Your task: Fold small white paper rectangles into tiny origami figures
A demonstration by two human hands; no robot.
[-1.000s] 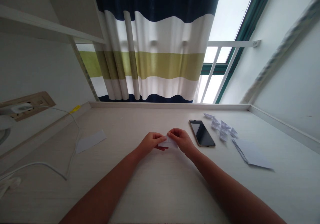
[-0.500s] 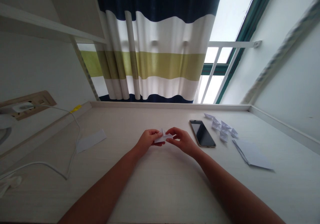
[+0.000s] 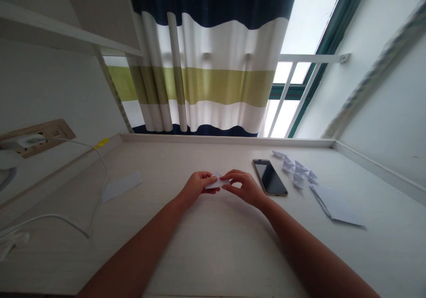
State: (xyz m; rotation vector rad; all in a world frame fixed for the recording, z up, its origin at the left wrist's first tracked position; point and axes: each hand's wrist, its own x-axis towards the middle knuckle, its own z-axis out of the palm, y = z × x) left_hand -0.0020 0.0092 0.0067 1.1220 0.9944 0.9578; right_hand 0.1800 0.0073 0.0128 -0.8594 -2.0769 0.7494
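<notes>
A small folded white paper (image 3: 215, 183) is held between my two hands above the middle of the desk, with a pointed flap standing up from its top. My left hand (image 3: 197, 186) pinches its left side, thumb on the near face and fingers behind and below. At the right end, my right hand (image 3: 242, 185) grips the paper's edge between thumb and fingers. To the right lie several small folded paper boats (image 3: 299, 168) in a loose cluster, and nearer is a stack of white paper sheets (image 3: 337, 205).
A dark-screened phone (image 3: 270, 177) lies just right of my right hand. At the left is a loose paper strip (image 3: 122, 186) beside a white cable (image 3: 99, 200) running from a wall socket (image 3: 55, 134). A raised rim (image 3: 226, 141) edges the desk's back, before a striped curtain (image 3: 213, 85).
The flap on the folded paper sits lower, and my right fingers have shifted slightly on it. My left hand keeps its hold; the other things lie as before.
</notes>
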